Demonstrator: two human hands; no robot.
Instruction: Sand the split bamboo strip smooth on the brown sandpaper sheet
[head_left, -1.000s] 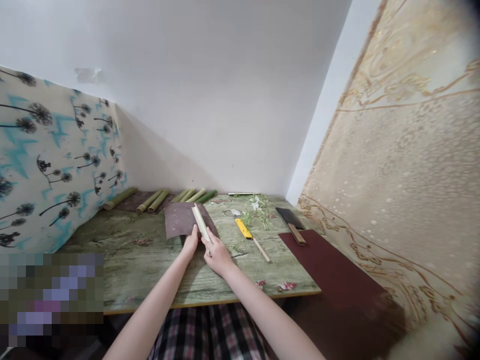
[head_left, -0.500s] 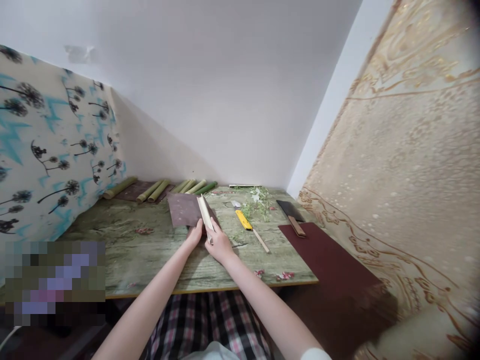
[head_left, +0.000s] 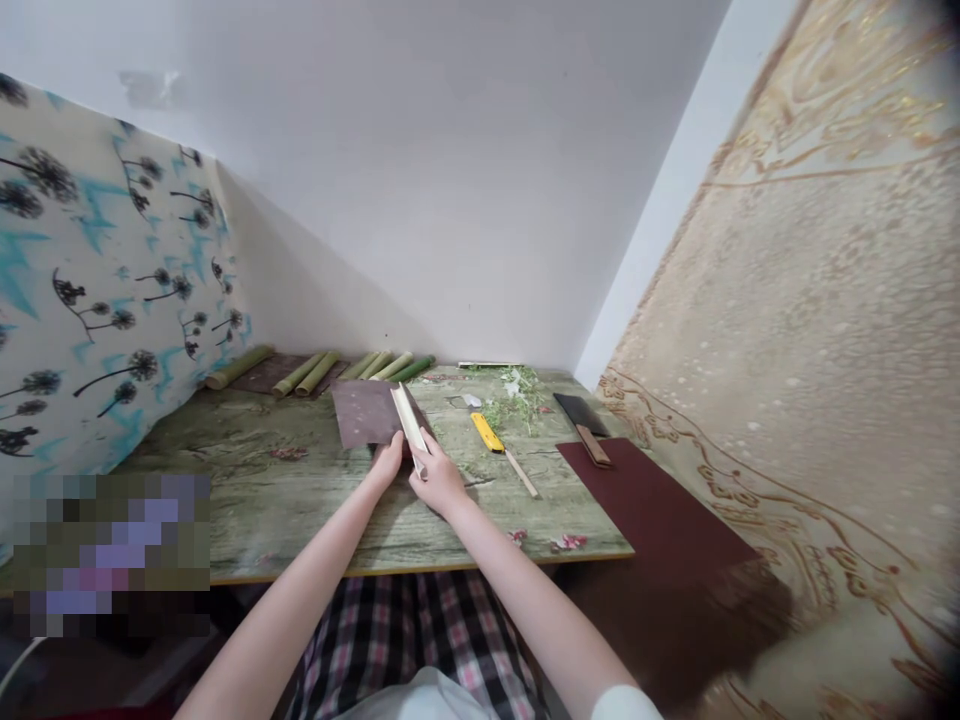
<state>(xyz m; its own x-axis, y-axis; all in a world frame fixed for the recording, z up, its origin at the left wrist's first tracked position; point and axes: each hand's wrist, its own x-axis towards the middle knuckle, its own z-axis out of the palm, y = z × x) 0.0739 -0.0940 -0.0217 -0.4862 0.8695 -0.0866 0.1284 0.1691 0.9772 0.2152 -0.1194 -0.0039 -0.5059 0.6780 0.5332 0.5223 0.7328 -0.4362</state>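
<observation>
A pale, flat bamboo strip (head_left: 410, 423) stood tilted near the middle of the frame, its upper end leaning away over a speckled mauve-brown sheet of sandpaper (head_left: 360, 413). The right hand (head_left: 440, 482) gripped the strip's lower end. The sheet lay flat on the green wood-grain counter (head_left: 285, 510), slightly askew, and the left hand (head_left: 388, 462) rested at its near edge, just beside the strip.

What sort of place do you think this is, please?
Probably a small home craft corner: green bamboo pieces line a wood-print table, with a yellow utility knife and a cleaver nearby.
</observation>
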